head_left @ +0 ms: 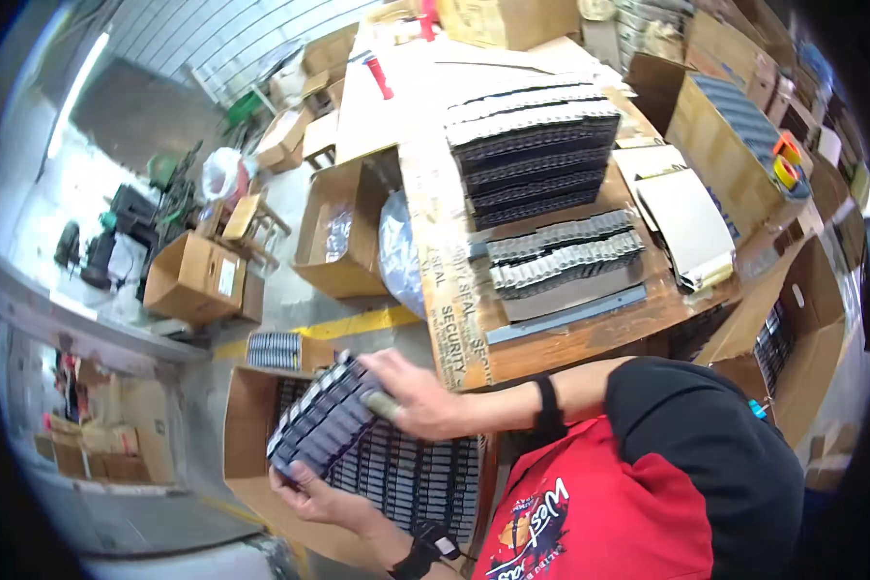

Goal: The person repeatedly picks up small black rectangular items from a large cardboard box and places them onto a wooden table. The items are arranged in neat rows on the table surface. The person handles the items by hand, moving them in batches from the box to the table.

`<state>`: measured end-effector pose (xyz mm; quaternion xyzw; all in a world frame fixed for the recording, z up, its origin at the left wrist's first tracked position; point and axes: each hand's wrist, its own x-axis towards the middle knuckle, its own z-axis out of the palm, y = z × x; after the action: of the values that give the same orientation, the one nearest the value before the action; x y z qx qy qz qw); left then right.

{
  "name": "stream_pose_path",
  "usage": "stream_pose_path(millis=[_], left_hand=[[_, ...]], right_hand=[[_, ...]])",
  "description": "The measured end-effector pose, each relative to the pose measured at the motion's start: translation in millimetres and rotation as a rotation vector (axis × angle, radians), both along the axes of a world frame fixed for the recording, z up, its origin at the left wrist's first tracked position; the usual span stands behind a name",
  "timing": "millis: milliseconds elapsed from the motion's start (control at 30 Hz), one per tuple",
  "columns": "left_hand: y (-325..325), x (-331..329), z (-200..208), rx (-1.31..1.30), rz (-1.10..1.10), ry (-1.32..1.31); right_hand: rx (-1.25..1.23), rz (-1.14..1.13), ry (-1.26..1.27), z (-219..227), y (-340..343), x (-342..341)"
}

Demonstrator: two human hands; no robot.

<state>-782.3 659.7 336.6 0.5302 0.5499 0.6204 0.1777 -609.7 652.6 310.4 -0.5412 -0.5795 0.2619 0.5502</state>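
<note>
A block of small black pieces with grey faces, set in rows [324, 420], is tilted between my two hands above an open cardboard box [246, 411]. My left hand [324, 503] closes on its lower end, the thumb over the near face. At the upper end my right hand [411, 391] grips it, with something pale greenish on or at a finger. Rows of similar dark pieces [406, 483] fill the box below. What the pieces are, I cannot make out.
Right of the box stands a wooden table [570, 343] carrying a tall stack of similar dark rows [536, 159], shorter rows [565, 256], a grey strip [565, 314] and white sheets [686, 222]. More cartons [198, 275] stand on the floor; another open carton [807, 329] is at right.
</note>
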Motion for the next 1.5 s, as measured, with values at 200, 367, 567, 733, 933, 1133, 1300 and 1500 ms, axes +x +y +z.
stream_pose_path(millis=[200,367,567,733,933,1133,1300,1500], left_hand=[[-17,181,-48,-0.042,-0.366,0.15],[-40,267,-155,-0.411,-0.497,0.089],[-45,294,-220,-0.551,-0.447,0.309],[-15,309,-207,-0.507,-0.386,0.585],[36,341,-229,-0.644,-0.316,0.729],[69,302,-294,-0.46,-0.599,0.542],[60,305,-262,-0.693,-0.67,0.574],[34,342,-208,-0.532,-0.8,0.457]], right_hand=[[-0.093,-0.36,-0.062,-55,-81,164],[-0.375,-0.41,-0.144,-131,-151,241],[-0.513,-0.36,-0.148,-166,-173,277],[-0.618,-0.314,-0.18,-179,-147,286],[-0.981,-0.19,-0.094,-164,-93,311],[-0.965,-0.126,0.034,-148,-98,315],[-0.872,-0.119,0.029,-207,-92,308],[-0.816,-0.227,0.197,-160,-144,324]])
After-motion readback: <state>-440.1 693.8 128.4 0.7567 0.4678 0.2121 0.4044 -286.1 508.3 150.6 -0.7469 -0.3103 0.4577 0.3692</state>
